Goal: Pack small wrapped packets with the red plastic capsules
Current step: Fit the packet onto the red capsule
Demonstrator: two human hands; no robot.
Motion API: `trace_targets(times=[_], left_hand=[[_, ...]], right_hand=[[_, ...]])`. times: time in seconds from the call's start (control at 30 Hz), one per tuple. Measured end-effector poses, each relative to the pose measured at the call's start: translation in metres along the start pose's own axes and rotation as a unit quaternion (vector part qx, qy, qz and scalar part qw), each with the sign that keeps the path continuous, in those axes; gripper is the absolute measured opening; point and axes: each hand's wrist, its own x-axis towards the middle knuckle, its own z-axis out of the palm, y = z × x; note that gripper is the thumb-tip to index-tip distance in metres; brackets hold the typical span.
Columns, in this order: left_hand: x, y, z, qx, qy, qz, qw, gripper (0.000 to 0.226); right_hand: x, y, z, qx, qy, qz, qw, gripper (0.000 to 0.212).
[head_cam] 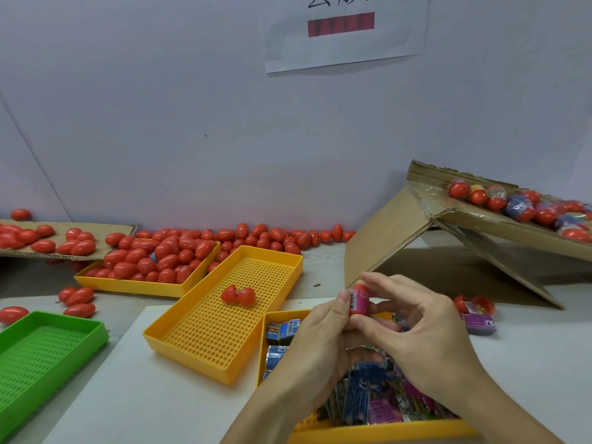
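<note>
Both hands meet over the packet tray (378, 431), front centre. The left hand (320, 334) and right hand (426, 331) pinch one capsule (358, 301) between fingertips: a red shell w/ a pink packet wrapped around or stuffed into it, barcode strip facing left. Left thumb sits on the barcode side, right thumb and forefinger grip from the right. Can't tell if the capsule is fully closed, as fingers cover the seam.

Packet tray is yellow, heaped w/ blue, pink and purple packets (384, 402), mostly under the wrists. Just left of it sits an angled yellow mesh tray (198, 334) holding one opened capsule, its two halves (238, 295) lying side by side. Behind that, another yellow tray (134, 285) is piled w/ closed red capsules (157, 257); more lie loose along the wall and on a flat cardboard sheet (125, 230) at far left. A green tray (48, 350) sits at the lower-left edge.

To the right, a tilted cardboard box (400, 232) carries filled capsules (519, 206) on its upper flap. Near its base lie an open capsule (474, 304) and a purple packet (479, 325) on the table (128, 405).
</note>
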Motion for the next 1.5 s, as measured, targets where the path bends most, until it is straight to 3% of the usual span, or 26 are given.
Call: trace_targets(times=[0.5, 0.7, 0.93, 1.07, 1.3, 1.5], left_hand=[[0.004, -0.001, -0.002, 0.015, 0.048, -0.007, 0.999, 0.05], [0.007, -0.001, -0.005, 0.09, 0.074, 0.037, 0.993, 0.047], [0.0, 0.008, 0.0, -0.059, 0.021, -0.011, 0.998, 0.036], [-0.002, 0.01, -0.002, -0.071, -0.009, -0.027, 0.997, 0.041], [0.008, 0.0, -0.007, 0.027, 0.074, 0.02, 0.997, 0.041], [0.007, 0.009, -0.009, 0.008, 0.137, 0.025, 0.99, 0.035]], right_hand=[[0.001, 0.001, -0.003, -0.043, -0.038, -0.017, 0.998, 0.059], [0.001, -0.002, -0.005, -0.094, -0.015, -0.034, 0.995, 0.057], [0.001, -0.004, -0.005, -0.063, -0.024, -0.028, 0.997, 0.057], [0.0, -0.009, -0.003, -0.081, -0.03, -0.033, 0.996, 0.052], [0.002, -0.004, -0.002, -0.143, -0.013, -0.04, 0.989, 0.06], [0.004, 0.002, -0.006, -0.104, -0.002, -0.009, 0.995, 0.063]])
